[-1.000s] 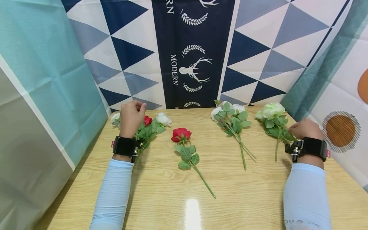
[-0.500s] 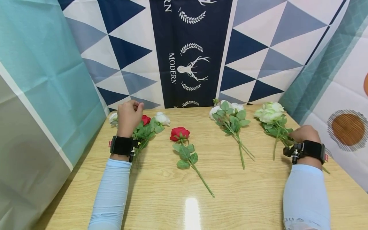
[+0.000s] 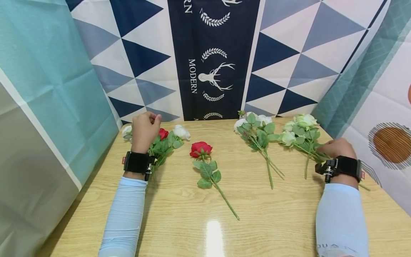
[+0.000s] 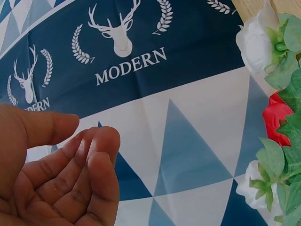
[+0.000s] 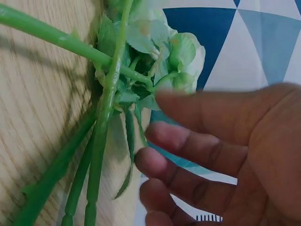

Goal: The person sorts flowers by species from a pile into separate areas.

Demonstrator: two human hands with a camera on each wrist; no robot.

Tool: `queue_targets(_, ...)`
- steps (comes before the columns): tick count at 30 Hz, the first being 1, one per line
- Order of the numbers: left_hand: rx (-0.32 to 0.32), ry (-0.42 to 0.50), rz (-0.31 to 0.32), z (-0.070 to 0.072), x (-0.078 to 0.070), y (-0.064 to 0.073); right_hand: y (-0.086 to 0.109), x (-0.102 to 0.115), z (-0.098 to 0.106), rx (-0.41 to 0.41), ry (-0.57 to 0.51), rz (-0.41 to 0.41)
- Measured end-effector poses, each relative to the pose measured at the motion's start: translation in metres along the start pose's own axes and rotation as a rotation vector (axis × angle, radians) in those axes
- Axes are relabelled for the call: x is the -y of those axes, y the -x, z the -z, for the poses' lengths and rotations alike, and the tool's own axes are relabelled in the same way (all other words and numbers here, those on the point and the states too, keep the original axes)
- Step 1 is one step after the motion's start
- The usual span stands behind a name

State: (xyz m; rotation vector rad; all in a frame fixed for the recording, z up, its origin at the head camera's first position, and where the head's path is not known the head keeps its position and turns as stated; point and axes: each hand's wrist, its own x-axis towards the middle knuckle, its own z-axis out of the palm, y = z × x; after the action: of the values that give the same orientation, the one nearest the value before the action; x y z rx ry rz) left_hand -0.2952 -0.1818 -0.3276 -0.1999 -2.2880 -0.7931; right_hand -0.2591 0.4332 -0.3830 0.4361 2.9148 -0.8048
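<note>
My left hand (image 3: 146, 132) hovers over a bunch of red and white roses on the left; part of the bunch is hidden behind it. In the left wrist view the fingers (image 4: 101, 179) are loosely bent, with nothing between them and the thumb. At the right, my right hand (image 3: 338, 148) is beside a bunch of pale green-white roses (image 3: 305, 121). Seen from the right wrist, its slightly bent fingers (image 5: 188, 179) stand apart from the thumb, the tips close to the leaves (image 5: 129, 96) and green stems (image 5: 101, 141), gripping none.
A single red rose (image 3: 200, 149) lies mid-table, its stem slanting toward the front right. Several white roses (image 3: 239, 125) with crossed stems lie at the back, left of the pale green ones. Patterned curtains (image 3: 212, 60) enclose the wooden table (image 3: 179, 221) at the back and sides.
One pale green rose has shifted left and toward the front, spreading the right bunch. My right hand has moved slightly left. The left hand has stayed over its bunch.
</note>
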Motion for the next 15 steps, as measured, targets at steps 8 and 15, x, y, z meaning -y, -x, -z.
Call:
queue_targets(8,-0.004,0.009,0.005,0.000,0.000,0.000,-0.009,0.007,-0.009,0.082,0.008,0.210)
queue_targets(15,-0.003,0.017,0.011,0.001,-0.001,0.001,-0.014,0.012,-0.013,0.127,-0.038,0.181)
